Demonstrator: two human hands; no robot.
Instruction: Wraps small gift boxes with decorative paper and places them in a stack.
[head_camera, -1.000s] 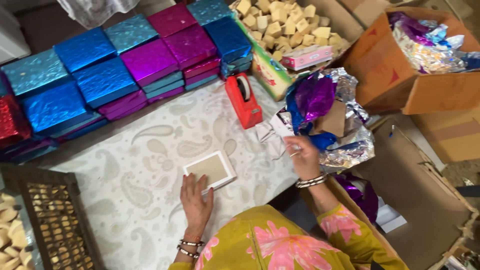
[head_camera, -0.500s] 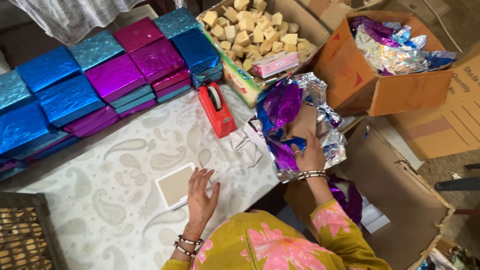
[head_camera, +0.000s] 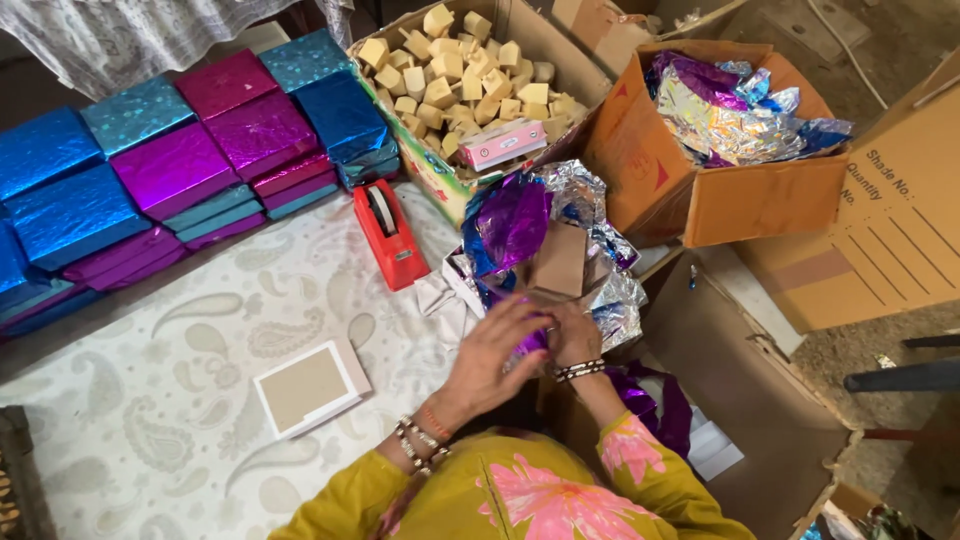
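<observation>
— Count of items on the table?
— One red tape dispenser (head_camera: 388, 233), one flat white box (head_camera: 310, 386).
— Cartons?
— Two open: one of tan blocks (head_camera: 455, 70), one of foil sheets (head_camera: 735, 110).

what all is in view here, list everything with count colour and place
foil-wrapped flat boxes: many, blue, teal and magenta, stacked at the table's far left
red tape dispenser: one, beside the stacks
flat white-rimmed tan box: one, on the paisley tablecloth
tan foam blocks: many, in an open carton at top centre
small pink box: one, lying on the blocks
loose foil sheets: a pile, purple, blue and silver, at the table's right edge
orange cardboard carton: one, holding crumpled foil, upper right
left hand: fingers on purple foil
right hand: touching the same foil
</observation>
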